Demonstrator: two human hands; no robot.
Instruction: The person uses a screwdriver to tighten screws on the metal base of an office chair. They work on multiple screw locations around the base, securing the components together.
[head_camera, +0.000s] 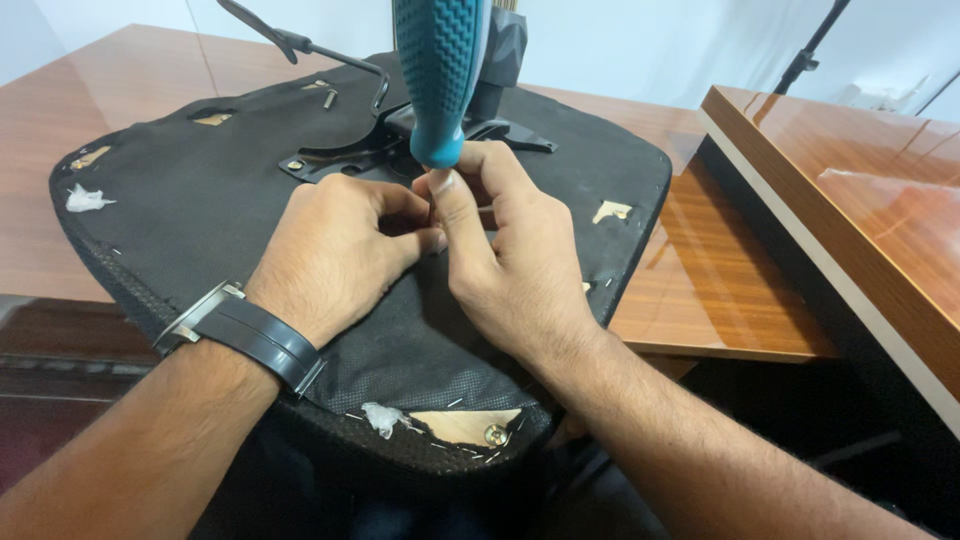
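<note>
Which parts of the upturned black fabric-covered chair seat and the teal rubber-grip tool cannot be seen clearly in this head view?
- Teal rubber-grip tool: its top is cut off by the upper frame edge; its tip is hidden behind the right hand.
- What the fingertips of the left hand and right hand pinch: covered by the fingers.
- Upturned black fabric-covered chair seat: its near edge is partly hidden by both forearms.
- Black metal mounting plate: its centre is hidden by the tool.

The metal bracket (350, 150) and lever (300, 45) crowd the far side; bare fabric (180, 190) lies open leftward.
</note>
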